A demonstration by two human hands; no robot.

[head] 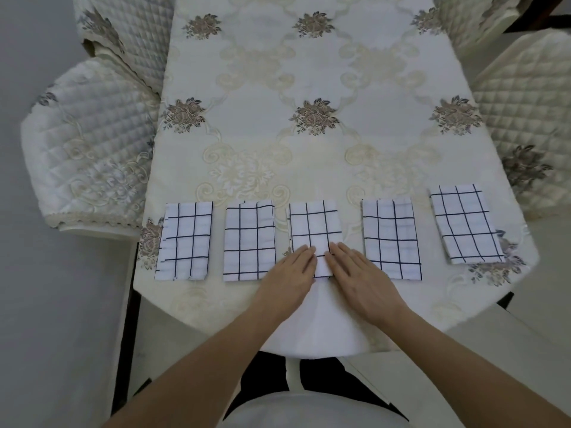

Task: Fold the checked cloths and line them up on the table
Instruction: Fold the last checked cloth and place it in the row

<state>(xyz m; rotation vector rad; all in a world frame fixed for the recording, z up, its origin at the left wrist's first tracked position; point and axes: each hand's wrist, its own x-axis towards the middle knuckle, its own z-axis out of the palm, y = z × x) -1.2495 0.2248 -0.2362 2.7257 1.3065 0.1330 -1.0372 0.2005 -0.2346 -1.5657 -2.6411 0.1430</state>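
Several folded white cloths with dark checks lie in a row near the table's front edge. The middle cloth (313, 223) has both hands on its near end. My left hand (292, 270) lies flat with straight fingers on its lower left corner. My right hand (355, 270) lies flat on its lower right corner. To the left lie the far-left cloth (184, 240) and its neighbour (249, 239). On the right lie another cloth (391, 237) and the far-right cloth (465, 223), which is slightly turned.
The table (309, 149) wears a cream cloth with flower patterns. Quilted chairs stand on the left (89, 149) and on the right (525, 103). Another chair back (129, 26) is at the far left corner. My lap shows below the table's front edge.
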